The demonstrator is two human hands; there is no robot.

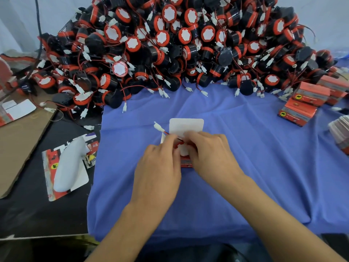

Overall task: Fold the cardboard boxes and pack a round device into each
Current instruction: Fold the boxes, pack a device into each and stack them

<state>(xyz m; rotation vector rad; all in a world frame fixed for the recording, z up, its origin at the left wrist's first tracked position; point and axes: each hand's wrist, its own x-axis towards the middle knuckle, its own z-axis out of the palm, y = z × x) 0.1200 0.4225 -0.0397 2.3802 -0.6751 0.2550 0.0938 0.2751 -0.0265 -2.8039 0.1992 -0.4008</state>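
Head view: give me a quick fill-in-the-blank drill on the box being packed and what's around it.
1. The left hand and right hand hold a small box whose white flap is ____, not tucked in.
2. A white connector sticks out past the small box on the person's ____ side.
3. Closed red boxes sit on the cloth to the person's ____.
Missing words: open; left; right.

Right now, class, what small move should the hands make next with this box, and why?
Probably tuck the white plug and its red wire into the box: the device sits inside, the plug sticks out, and the lid flap stands open.
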